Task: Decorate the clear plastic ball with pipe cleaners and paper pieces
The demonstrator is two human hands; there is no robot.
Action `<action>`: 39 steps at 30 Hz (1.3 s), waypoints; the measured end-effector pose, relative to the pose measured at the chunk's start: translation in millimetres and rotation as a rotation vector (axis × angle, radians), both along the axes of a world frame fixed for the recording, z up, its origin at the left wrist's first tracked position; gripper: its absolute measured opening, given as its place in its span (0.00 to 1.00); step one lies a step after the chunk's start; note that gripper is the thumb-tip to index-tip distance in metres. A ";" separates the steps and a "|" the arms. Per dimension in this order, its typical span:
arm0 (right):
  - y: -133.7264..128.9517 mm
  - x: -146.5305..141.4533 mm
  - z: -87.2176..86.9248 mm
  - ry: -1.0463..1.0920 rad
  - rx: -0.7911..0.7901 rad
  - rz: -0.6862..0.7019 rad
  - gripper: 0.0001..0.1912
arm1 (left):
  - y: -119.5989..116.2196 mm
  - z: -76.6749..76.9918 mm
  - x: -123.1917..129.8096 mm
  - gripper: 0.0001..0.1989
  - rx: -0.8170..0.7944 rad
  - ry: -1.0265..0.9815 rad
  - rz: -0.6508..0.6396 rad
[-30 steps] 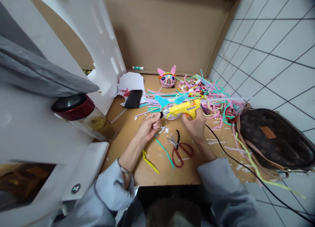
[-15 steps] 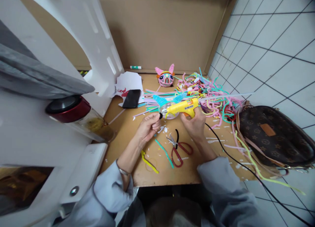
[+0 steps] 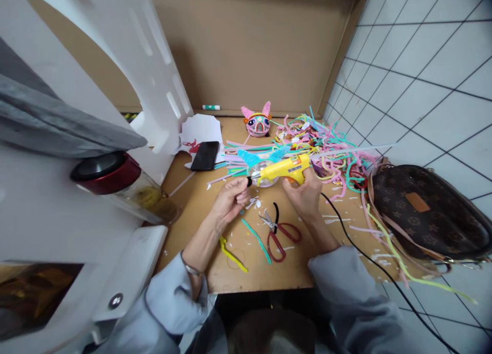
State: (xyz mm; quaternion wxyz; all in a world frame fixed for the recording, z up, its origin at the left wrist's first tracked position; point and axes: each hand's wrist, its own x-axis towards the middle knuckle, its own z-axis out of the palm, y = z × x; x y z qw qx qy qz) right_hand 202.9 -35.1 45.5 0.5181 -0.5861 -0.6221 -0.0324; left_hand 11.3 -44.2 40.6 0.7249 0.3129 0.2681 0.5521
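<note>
My right hand [image 3: 306, 192] is wrapped round the handle of a yellow hot glue gun [image 3: 282, 168], which points left. A long clear glue stick [image 3: 353, 149] sticks out of its back, and a black cord hangs from it. Between finger and thumb, my left hand [image 3: 232, 196] pinches a small black fuzzy piece [image 3: 249, 181], seemingly pipe cleaner, right at the gun's nozzle. Behind the gun, partly hidden by it, sits a clear round body with blue fuzzy ears [image 3: 248, 157]. Below my hands lie red-handled scissors [image 3: 277, 234] and a black pipe cleaner [image 3: 275, 210].
Farther back stands a pink-eared face ornament [image 3: 257, 123] beside a heap of pipe cleaners [image 3: 326, 144]. A phone [image 3: 205, 155] lies on white paper. To the left is a glass bottle with red lid [image 3: 111, 177]; a brown handbag [image 3: 430, 210] is at the right by the tiled wall.
Almost nothing differs. Both hands keep their grips, with the black piece still at the nozzle; the view has shifted very slightly.
</note>
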 end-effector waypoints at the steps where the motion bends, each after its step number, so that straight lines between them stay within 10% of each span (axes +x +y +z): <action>1: 0.0 -0.1 -0.5 -0.008 -0.006 0.000 0.07 | -0.2 0.0 0.0 0.24 0.003 0.003 -0.001; 39: -2.5 5.6 4.1 -0.018 -0.010 0.045 0.06 | -4.0 1.4 0.0 0.23 -0.010 0.052 -0.001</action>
